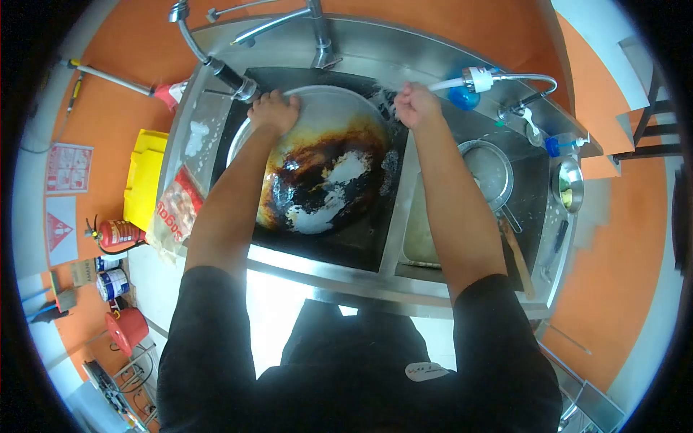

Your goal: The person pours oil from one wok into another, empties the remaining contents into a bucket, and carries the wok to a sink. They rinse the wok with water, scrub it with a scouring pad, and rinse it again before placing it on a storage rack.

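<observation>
In the left sink basin a large round metal pan (332,112) lies tilted, its surface stained brown and black with burnt residue and pale patches. My left hand (274,112) is on its upper left rim, fingers bent over the edge. To the right of the pan, my right hand (417,105) is closed around the end of a white hose (444,85), which runs from a white fitting (478,79) on a chrome gooseneck tap. Water sprays beside this hand, over the pan's upper right edge.
The right basin holds a round strainer (487,169), a rectangular tray (420,234) and a wooden handle (517,260). A small metal bowl (567,185) and a blue-capped bottle (561,145) stand on the right ledge. A tap (323,50) rises behind; a sugar bag (178,209) is at left.
</observation>
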The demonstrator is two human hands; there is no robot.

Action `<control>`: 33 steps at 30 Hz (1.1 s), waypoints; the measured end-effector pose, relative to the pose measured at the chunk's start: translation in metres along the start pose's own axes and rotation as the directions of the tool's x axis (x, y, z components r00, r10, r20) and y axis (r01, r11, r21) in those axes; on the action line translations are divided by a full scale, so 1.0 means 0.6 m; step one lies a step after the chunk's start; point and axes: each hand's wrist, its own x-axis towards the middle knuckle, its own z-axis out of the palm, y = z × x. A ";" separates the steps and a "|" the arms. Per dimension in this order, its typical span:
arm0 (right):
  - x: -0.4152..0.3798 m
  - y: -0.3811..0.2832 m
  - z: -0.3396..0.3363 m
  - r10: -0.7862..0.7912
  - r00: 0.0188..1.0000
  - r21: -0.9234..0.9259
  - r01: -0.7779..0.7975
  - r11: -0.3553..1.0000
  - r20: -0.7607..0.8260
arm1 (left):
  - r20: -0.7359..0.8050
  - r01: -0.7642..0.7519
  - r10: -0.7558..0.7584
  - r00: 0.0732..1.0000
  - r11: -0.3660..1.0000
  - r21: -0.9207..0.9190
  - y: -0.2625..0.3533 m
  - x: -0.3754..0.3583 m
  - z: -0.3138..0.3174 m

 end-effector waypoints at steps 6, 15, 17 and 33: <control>-0.037 -0.140 -0.091 -0.406 0.875 -0.179 0.369 0.912 -0.263 | -0.007 0.018 -0.018 1.000 1.000 0.017 0.013 0.005 -0.001; -0.121 -0.215 -0.022 -0.568 0.811 -0.204 0.585 0.785 0.140 | 0.151 -0.009 0.014 0.988 0.999 -0.033 0.003 0.021 -0.027; -0.110 -0.218 -0.032 -0.567 0.805 -0.230 0.593 0.772 0.172 | 0.226 -0.027 0.047 0.973 0.995 -0.091 -0.011 0.035 -0.029; -0.067 -0.262 -0.097 -0.267 0.828 0.299 0.127 0.946 0.493 | 0.113 -0.226 0.248 0.962 0.958 -0.180 -0.040 0.046 0.000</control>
